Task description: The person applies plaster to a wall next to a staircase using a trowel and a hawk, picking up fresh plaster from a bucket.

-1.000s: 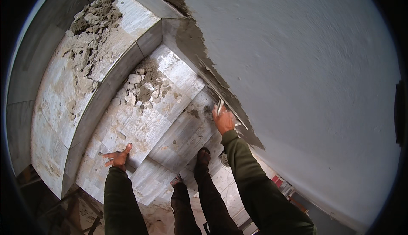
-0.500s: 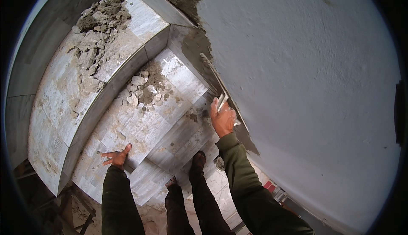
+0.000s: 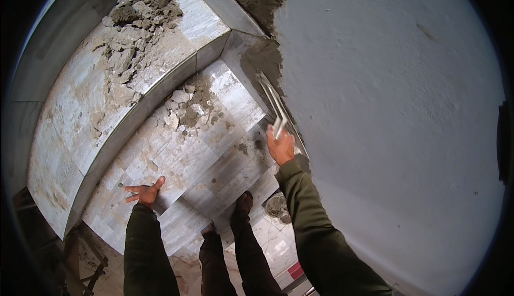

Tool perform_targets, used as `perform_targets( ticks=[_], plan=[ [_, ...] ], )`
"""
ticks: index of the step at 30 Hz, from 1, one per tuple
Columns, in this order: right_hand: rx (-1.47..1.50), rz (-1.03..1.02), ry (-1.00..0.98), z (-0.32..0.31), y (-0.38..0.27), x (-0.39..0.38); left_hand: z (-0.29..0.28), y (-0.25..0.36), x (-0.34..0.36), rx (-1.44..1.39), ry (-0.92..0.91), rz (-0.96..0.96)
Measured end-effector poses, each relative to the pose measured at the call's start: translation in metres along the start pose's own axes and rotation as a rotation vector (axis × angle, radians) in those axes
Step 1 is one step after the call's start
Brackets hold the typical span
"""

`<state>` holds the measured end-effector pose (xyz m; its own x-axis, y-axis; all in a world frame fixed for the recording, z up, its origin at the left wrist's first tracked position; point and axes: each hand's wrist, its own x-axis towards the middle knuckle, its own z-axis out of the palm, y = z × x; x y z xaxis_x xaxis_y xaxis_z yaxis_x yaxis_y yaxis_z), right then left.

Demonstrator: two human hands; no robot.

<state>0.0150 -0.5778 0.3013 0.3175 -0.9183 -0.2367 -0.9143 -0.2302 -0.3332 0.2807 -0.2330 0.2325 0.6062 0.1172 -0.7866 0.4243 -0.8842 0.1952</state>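
Right hand (image 3: 281, 145): your fingers clamp the handle of a long pale float (image 3: 273, 97), which lies along the dark mortar band (image 3: 264, 61) at the foot of the grey wall (image 3: 391, 108); blur hides whether the blade touches. Left hand (image 3: 143, 193): fingers spread apart, by the edge of the tiled step (image 3: 174, 159), contact unclear, while the float now looks more tilted than half a second ago. Round bucket (image 3: 266, 205), showing further past your right sleeve (image 3: 316, 224) than before, holds something greyish, too small to identify.

Building site: mortar rubble (image 3: 142, 28) on tiled stairs (image 3: 64, 130)
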Motion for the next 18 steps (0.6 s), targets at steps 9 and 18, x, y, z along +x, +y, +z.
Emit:
perform_targets(
  ticks=[9,18],
  plan=[
    [-0.184,0.075,-0.112,0.02,0.077,-0.086,-0.006,0.0,0.005,0.145,-0.018,-0.031],
    [-0.228,0.072,0.098,0.021,-0.032,-0.001,-0.002,-0.003,0.003,-0.042,0.037,0.019]
  ],
)
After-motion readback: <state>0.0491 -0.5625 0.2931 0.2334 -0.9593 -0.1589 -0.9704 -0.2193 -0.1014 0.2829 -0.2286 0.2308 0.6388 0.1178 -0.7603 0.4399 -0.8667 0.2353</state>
